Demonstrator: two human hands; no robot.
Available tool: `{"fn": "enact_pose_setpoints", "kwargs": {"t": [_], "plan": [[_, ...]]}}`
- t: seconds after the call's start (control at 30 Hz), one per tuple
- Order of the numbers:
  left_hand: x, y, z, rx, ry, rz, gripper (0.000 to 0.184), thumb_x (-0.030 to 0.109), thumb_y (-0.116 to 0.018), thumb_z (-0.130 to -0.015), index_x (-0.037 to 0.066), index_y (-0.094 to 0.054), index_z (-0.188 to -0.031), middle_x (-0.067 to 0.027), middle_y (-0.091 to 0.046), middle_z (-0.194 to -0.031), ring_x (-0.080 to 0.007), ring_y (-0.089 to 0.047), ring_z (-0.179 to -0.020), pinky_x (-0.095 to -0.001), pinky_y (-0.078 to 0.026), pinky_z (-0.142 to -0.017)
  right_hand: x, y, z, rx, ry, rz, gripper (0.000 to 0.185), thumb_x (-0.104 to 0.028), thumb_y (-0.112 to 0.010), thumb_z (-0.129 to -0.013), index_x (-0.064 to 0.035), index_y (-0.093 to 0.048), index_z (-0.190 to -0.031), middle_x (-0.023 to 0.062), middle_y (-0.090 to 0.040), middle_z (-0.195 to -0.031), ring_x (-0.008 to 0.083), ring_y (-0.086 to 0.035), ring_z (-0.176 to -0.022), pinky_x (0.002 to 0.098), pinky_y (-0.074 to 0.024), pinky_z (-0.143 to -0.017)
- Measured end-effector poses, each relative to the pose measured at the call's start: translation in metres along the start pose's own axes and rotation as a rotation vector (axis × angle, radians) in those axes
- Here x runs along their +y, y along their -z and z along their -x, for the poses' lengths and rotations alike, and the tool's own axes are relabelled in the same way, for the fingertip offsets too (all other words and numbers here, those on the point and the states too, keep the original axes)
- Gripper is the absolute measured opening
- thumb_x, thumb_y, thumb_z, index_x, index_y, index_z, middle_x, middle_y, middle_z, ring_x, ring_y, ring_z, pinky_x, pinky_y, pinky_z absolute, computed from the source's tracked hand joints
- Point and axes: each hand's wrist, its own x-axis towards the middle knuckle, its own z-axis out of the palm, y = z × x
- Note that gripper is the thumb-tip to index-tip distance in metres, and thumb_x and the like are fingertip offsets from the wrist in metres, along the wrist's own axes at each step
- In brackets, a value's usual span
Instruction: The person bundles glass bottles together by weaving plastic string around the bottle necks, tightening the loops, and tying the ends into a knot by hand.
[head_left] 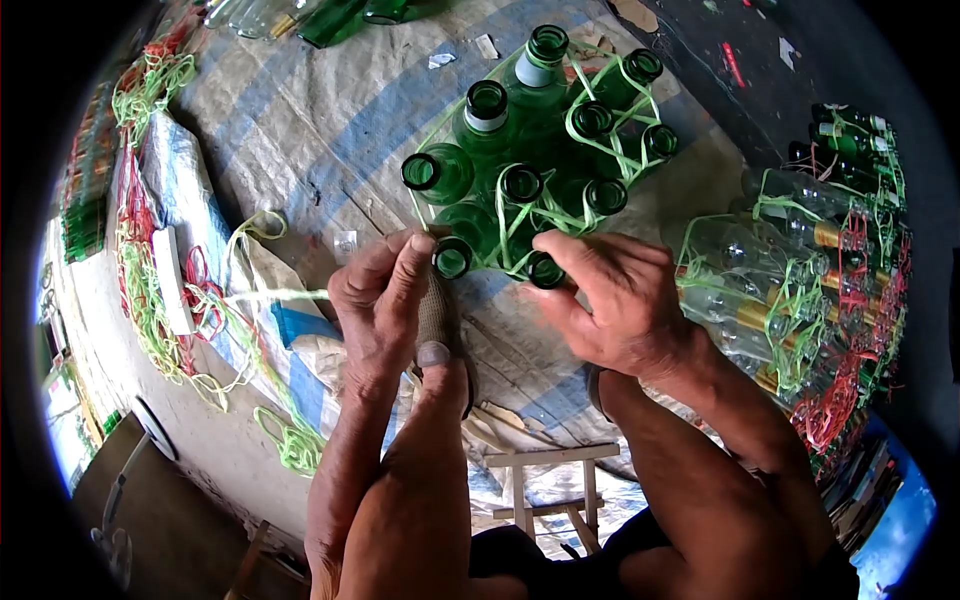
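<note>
Several green glass bottles (538, 95) stand upright in a cluster, with pale green twine (628, 160) looped around and between some of their necks. My left hand (385, 290) is closed in a pinch on the twine beside the nearest left bottle (452, 258). A length of twine trails leftward from behind that hand. My right hand (615, 295) has its thumb and index finger around the neck of the nearest right bottle (544, 270).
Tied bundles of clear and green bottles (780, 270) lie on the right. Red and green twine (150, 290) hangs at the left. More bottles lie at the top left. A wooden stool (552, 456) stands between the legs, over a striped tarp (370, 120).
</note>
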Motion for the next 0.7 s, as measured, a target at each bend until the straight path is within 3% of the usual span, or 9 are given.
{"fn": "enact_pose_setpoints", "kwargs": {"t": [0.13, 0.2, 0.27, 0.43, 0.57, 0.67, 0.7], "plan": [[-0.003, -0.007, 0.016, -0.039, 0.022, -0.03, 0.022, 0.016, -0.071, -0.104, -0.002, -0.079, -0.113, 0.0109, -0.047, -0.066, -0.0005, -0.034, -0.058, -0.0213, -0.023, -0.052, 0.014, 0.02, 0.007, -0.096, 0.05, 0.041, 0.043, -0.004, -0.084, -0.075, 0.0042, -0.067, -0.113, 0.0164, -0.069, -0.086, 0.0337, -0.068, -0.075, 0.0421, -0.0557, -0.067], [0.005, -0.013, 0.025, -0.091, 0.102, 0.075, 0.013, 0.009, -0.075, -0.101, -0.003, -0.08, -0.105, 0.0045, -0.064, -0.078, -0.0037, -0.053, -0.074, -0.0208, -0.044, -0.067, 0.023, 0.034, 0.009, -0.145, 0.088, 0.069, 0.044, -0.004, -0.085, -0.073, 0.0042, -0.067, -0.112, 0.0162, -0.067, -0.086, 0.0337, -0.066, -0.078, 0.0424, -0.0544, -0.068], [0.006, -0.023, 0.03, -0.131, 0.002, 0.06, 0.008, 0.001, -0.076, -0.097, -0.004, -0.079, -0.103, 0.0012, -0.069, -0.081, -0.0047, -0.057, -0.075, -0.0204, -0.045, -0.068, 0.037, 0.043, 0.011, -0.144, 0.142, 0.07, 0.045, -0.002, -0.086, -0.071, 0.0043, -0.068, -0.111, 0.0164, -0.066, -0.088, 0.0341, -0.065, -0.081, 0.0427, -0.0538, -0.07], [-0.002, -0.045, 0.031, -0.265, -0.11, 0.056, 0.014, 0.002, -0.075, -0.098, -0.003, -0.079, -0.111, 0.0008, -0.069, -0.079, -0.003, -0.055, -0.072, -0.0197, -0.045, -0.065, 0.05, 0.076, 0.007, -0.249, 0.186, 0.175, 0.05, -0.002, -0.086, -0.066, 0.0027, -0.069, -0.113, 0.0165, -0.069, -0.093, 0.0344, -0.065, -0.093, 0.0433, -0.0535, -0.078], [-0.004, -0.048, 0.031, -0.362, -0.06, 0.044, 0.02, 0.003, -0.074, -0.099, -0.003, -0.078, -0.118, 0.0028, -0.063, -0.076, -0.0009, -0.052, -0.071, -0.0193, -0.044, -0.064, 0.048, 0.086, 0.008, -0.272, 0.076, 0.247, 0.049, -0.005, -0.085, -0.07, 0.0006, -0.07, -0.116, 0.0145, -0.067, -0.093, 0.0329, -0.062, -0.093, 0.0432, -0.051, -0.082], [-0.011, -0.048, 0.032, -0.35, -0.027, 0.092, 0.018, 0.003, -0.074, -0.099, -0.003, -0.078, -0.116, 0.001, -0.067, -0.079, -0.0019, -0.055, -0.073, -0.0197, -0.047, -0.068, 0.04, 0.09, 0.002, -0.304, -0.018, 0.248, 0.047, -0.004, -0.085, -0.071, -0.0006, -0.071, -0.116, 0.0123, -0.063, -0.091, 0.0316, -0.059, -0.089, 0.0424, -0.0496, -0.081], [-0.015, -0.049, 0.031, -0.333, -0.039, 0.145, 0.016, 0.003, -0.074, -0.099, -0.004, -0.078, -0.113, -0.0039, -0.075, -0.088, -0.0046, -0.061, -0.079, -0.0215, -0.051, -0.076, 0.035, 0.092, -0.001, -0.314, -0.046, 0.232, 0.046, -0.002, -0.085, -0.071, -0.0009, -0.071, -0.115, 0.0116, -0.061, -0.09, 0.0311, -0.059, -0.088, 0.042, -0.0493, -0.08]]}}
